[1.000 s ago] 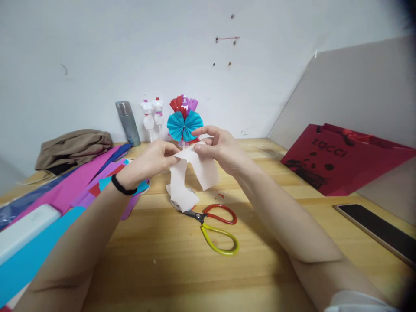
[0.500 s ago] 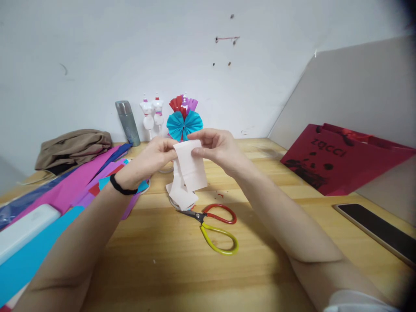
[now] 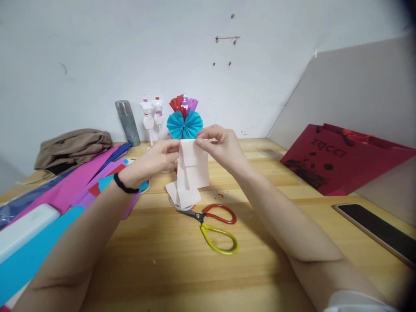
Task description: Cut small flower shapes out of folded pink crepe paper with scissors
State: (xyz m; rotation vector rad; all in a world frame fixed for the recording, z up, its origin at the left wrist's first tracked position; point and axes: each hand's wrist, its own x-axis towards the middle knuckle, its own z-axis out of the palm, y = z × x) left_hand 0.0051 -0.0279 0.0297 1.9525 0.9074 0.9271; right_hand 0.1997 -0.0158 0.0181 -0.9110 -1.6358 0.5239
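Observation:
My left hand [image 3: 155,158] pinches the upper left corner of a pale pink sheet of paper [image 3: 198,169], which hangs down in front of me with a fold along its top. On its upper right edge my right hand [image 3: 224,143] closes thumb and fingers. Below the sheet, more pale paper pieces [image 3: 185,197] lie on the table; whether they join the held sheet I cannot tell. Scissors [image 3: 199,216] with one red and one yellow handle lie just nearer to me. Behind the hands stands a small dress form [image 3: 184,123] dressed in pleated blue, red and purple paper.
Two white mini dress forms [image 3: 148,115] and a grey flask [image 3: 128,122] stand by the wall. Coloured paper sheets [image 3: 97,173], a white box-like object [image 3: 27,225] and brown cloth [image 3: 74,145] lie left. A red paper bag [image 3: 341,160] and a phone [image 3: 377,229] are at right.
Both hands have shifted slightly right with the paper. The sheet now hangs straighter, and a folded-over flap shows at its top. The scissors have stayed put.

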